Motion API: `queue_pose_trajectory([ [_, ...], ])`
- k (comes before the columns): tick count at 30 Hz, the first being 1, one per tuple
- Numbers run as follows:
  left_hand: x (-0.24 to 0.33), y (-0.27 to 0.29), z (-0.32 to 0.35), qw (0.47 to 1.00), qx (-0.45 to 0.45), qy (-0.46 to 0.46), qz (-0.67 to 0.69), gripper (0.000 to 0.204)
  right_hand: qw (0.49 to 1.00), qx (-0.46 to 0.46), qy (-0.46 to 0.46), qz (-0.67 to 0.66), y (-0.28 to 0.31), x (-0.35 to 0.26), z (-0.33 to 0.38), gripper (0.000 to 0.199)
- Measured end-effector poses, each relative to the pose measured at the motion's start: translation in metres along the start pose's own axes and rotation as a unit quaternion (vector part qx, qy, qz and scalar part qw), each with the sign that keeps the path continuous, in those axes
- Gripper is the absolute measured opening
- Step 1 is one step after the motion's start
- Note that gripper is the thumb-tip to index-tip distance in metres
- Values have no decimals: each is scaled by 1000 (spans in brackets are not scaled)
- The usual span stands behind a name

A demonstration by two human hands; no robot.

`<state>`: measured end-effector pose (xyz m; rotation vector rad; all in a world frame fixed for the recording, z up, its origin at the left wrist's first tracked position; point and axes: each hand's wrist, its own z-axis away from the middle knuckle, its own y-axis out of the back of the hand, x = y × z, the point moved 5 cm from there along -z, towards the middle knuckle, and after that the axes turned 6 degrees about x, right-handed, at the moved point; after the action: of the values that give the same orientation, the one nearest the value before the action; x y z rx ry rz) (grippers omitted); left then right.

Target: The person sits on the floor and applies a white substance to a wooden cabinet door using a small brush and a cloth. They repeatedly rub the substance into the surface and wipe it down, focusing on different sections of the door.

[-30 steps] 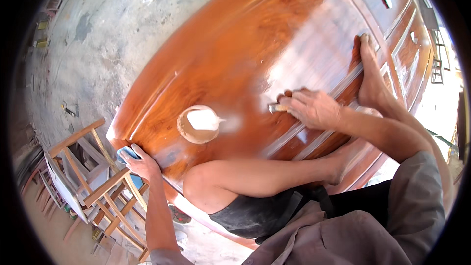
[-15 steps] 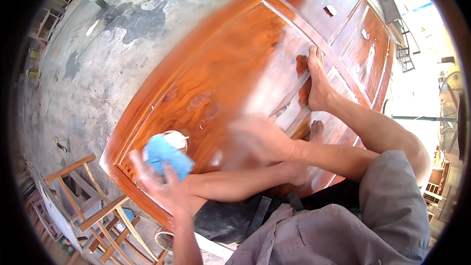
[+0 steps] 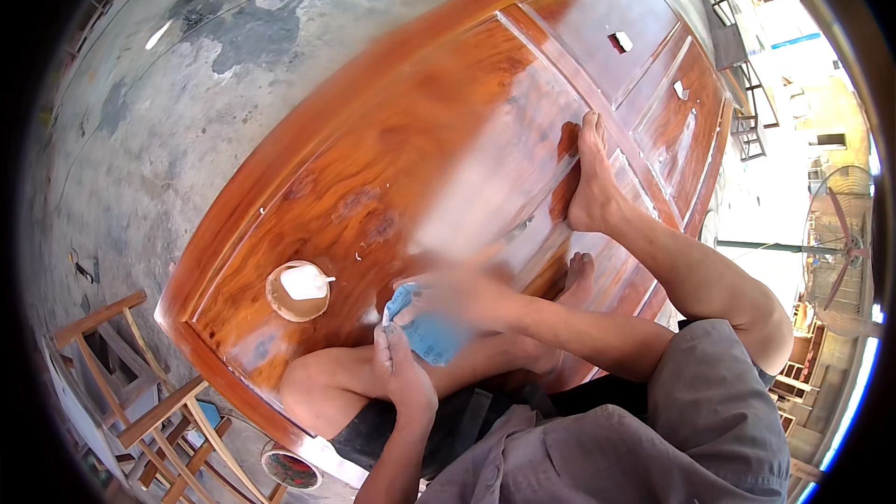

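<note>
So both hands have met up over the blue sanding sheet (image 3: pixel 429 331) now. A second ago the left hand (image 3: pixel 403 375) was out at the near edge of the glossy wooden panel (image 3: pixel 373 140) and the right hand (image 3: pixel 457 294) was rubbing further up the boards; half a second ago the left lifted the sheet. Now the left pinches its near corner while the right, too blurred to read well, seems closed on the far side, just above the person's knee. Looks like re-folding or re-gripping between passes. The small bowl (image 3: pixel 297 291) hasn't budged.
</note>
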<state>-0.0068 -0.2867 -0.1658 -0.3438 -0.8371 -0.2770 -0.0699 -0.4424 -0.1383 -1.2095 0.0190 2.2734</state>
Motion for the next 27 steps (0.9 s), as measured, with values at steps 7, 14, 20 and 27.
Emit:
queue_pose_trajectory([
  [7, 33, 9, -16, 978, -61, 187, -76, 33, 986, -77, 147, 32, -12, 10, 2, 57],
  [14, 70, 66, -53, 974, -91, 155, -141, 37, 903, -7, 241, 356, -45, -28, 8, 62],
  [20, 182, 256, -137, 746, 306, -342, -483, 49, 741, 213, 330, 544, 36, 2, -12, 69],
  [27, 114, 323, -179, 648, 510, -60, -562, 75, 608, 325, 321, 649, 60, -9, -44, 77],
])
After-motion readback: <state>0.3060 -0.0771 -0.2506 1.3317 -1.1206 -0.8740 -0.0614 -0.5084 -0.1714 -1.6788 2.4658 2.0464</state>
